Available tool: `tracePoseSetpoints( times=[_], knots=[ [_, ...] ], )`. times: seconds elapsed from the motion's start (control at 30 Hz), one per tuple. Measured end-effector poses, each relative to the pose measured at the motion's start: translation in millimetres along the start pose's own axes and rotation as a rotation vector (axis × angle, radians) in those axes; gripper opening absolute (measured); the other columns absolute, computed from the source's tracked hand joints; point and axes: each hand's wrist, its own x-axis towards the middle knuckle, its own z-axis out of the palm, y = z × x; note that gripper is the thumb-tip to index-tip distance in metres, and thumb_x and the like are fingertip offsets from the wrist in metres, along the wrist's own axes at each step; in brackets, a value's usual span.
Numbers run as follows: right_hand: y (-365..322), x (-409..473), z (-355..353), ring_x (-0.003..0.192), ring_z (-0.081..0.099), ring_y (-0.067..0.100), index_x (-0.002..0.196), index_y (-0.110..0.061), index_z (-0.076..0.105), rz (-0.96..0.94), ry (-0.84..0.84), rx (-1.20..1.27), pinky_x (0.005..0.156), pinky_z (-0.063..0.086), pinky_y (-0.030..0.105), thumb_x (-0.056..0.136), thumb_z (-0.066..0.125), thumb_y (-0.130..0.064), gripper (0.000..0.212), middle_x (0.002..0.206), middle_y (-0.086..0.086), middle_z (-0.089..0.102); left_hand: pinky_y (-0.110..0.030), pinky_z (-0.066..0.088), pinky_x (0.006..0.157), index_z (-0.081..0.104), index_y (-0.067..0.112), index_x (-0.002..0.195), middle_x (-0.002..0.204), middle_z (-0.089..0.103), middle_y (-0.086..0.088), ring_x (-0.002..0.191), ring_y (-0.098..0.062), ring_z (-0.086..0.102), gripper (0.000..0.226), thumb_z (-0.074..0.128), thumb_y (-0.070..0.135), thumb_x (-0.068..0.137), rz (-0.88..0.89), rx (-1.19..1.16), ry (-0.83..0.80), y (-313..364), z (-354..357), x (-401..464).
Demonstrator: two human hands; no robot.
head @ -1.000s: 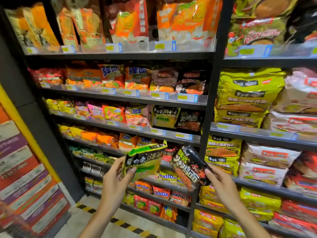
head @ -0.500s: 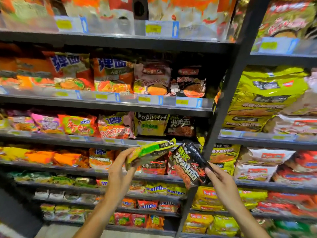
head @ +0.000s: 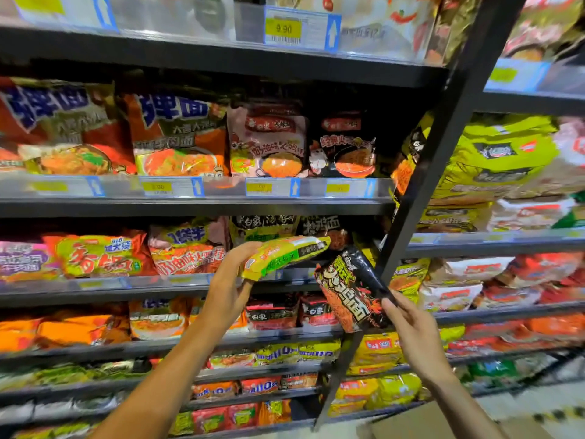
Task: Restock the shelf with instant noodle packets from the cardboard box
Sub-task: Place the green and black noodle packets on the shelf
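Two packets: left hand (head: pixel 228 288) grips the yellow packet (head: pixel 285 255), right hand (head: pixel 411 332) pinches the black packet (head: pixel 349 288).

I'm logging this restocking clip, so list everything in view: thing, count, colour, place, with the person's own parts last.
yellow-green packet: one, yellow and green, held flat at the third shelf's front edge.
black packet: one, black with orange print, held tilted beside the upright post.
shelved noodle packets: many, orange, red, pink, black, yellow, standing in rows on every shelf.
shelving: several tiers, dark grey, filling the view.
upright post: one, dark grey, between the two bays.
price tags: many, yellow on blue-edged strips, along the shelf fronts.
cardboard box: one, brown, bottom right on the floor, only partly in view.
left hand: grips the yellow-green packet's near end.
right hand: pinches the black packet's lower corner.
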Motion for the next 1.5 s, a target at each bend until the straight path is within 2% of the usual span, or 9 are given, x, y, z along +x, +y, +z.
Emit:
tracePoseSetpoints(
  times=[0.37, 0.73, 0.87, 0.93, 1.0, 1.17, 1.27, 1.37, 1.5],
  knots=[
    [-12, 6, 16, 0.096, 0.058, -0.023, 0.108, -0.046, 0.056, -0.048, 0.031, -0.008, 0.074, 0.044, 0.0, 0.099, 0.055, -0.021, 0.027, 0.091, -0.044, 0.064, -0.011, 0.043, 0.08, 0.044, 0.024, 0.131, 0.109, 0.056, 0.025, 0.102, 0.003, 0.058, 0.03, 0.052, 0.019, 0.103, -0.317, -0.117, -0.117, -34, 17, 27],
    [-20, 16, 18, 0.114, 0.064, 0.007, 0.131, -0.024, 0.063, -0.117, 0.054, 0.011, 0.1, 0.052, 0.044, 0.101, 0.052, -0.028, 0.032, 0.118, -0.011, 0.071, -0.034, 0.031, 0.063, 0.033, 0.018, 0.083, 0.076, 0.034, 0.002, 0.065, -0.009, 0.036, 0.025, 0.049, 0.02, 0.102, -0.398, 0.123, -0.126, -55, 25, 36],
    [-22, 21, 20, 0.112, 0.065, 0.006, 0.127, -0.027, 0.065, -0.158, 0.072, -0.005, 0.096, 0.054, 0.035, 0.101, 0.053, -0.024, 0.029, 0.115, -0.012, 0.072, -0.042, 0.047, 0.082, 0.039, 0.003, 0.127, 0.123, 0.046, -0.018, 0.115, -0.024, 0.051, 0.033, 0.054, 0.011, 0.099, -0.398, 0.251, 0.029, -56, 21, 22],
    [-28, 21, 25, 0.105, 0.066, 0.001, 0.119, -0.034, 0.065, -0.185, 0.075, -0.017, 0.087, 0.054, 0.02, 0.101, 0.053, -0.018, 0.027, 0.108, -0.019, 0.073, -0.028, 0.047, 0.093, 0.024, 0.005, 0.151, 0.157, 0.022, -0.017, 0.149, -0.012, 0.018, 0.063, 0.055, 0.001, 0.097, -0.345, 0.248, 0.141, -44, 20, 17],
    [-33, 23, 29, 0.1, 0.065, -0.005, 0.114, -0.038, 0.064, -0.205, 0.087, -0.05, 0.079, 0.053, 0.013, 0.101, 0.053, -0.017, 0.027, 0.101, -0.025, 0.071, -0.009, 0.035, 0.1, 0.026, 0.007, 0.153, 0.159, 0.018, -0.017, 0.15, -0.006, 0.007, 0.07, 0.057, -0.008, 0.092, -0.231, 0.247, 0.264, -30, 23, 16],
    [-45, 34, 38, 0.082, 0.061, -0.016, 0.122, -0.029, 0.063, -0.237, 0.115, -0.141, 0.067, 0.053, 0.015, 0.102, 0.053, -0.02, 0.025, 0.093, -0.026, 0.067, -0.032, 0.035, 0.107, 0.053, 0.017, 0.126, 0.139, 0.037, -0.016, 0.132, -0.021, 0.033, 0.051, 0.066, -0.01, 0.085, -0.123, 0.249, 0.419, -20, 31, 5],
    [-50, 42, 41, 0.088, 0.059, -0.021, 0.128, -0.028, 0.063, -0.279, 0.132, -0.229, 0.065, 0.05, 0.009, 0.102, 0.052, -0.023, 0.029, 0.096, -0.018, 0.068, -0.022, 0.033, 0.1, 0.053, 0.012, 0.101, 0.12, 0.04, -0.021, 0.115, -0.019, 0.036, 0.04, 0.071, -0.015, 0.077, -0.116, 0.247, 0.452, -14, 31, 0],
    [-49, 50, 44, 0.078, 0.065, -0.005, 0.13, -0.032, 0.062, -0.3, 0.129, -0.277, 0.061, 0.052, 0.021, 0.102, 0.051, -0.026, 0.031, 0.089, -0.012, 0.07, -0.004, 0.033, 0.09, 0.051, 0.0, 0.087, 0.108, 0.039, -0.027, 0.107, -0.007, 0.035, 0.033, 0.073, -0.02, 0.072, -0.154, 0.206, 0.491, -5, 31, 4],
    [-53, 65, 47, 0.043, 0.044, 0.013, 0.121, -0.033, 0.067, -0.327, 0.142, -0.282, 0.041, 0.031, 0.022, 0.102, 0.052, -0.023, 0.026, 0.055, -0.012, 0.059, -0.017, 0.028, 0.102, 0.052, 0.008, 0.083, 0.117, 0.04, -0.017, 0.115, -0.021, 0.038, 0.029, 0.075, -0.009, 0.078, -0.272, 0.178, 0.56, -12, 30, 16]
  ],
)
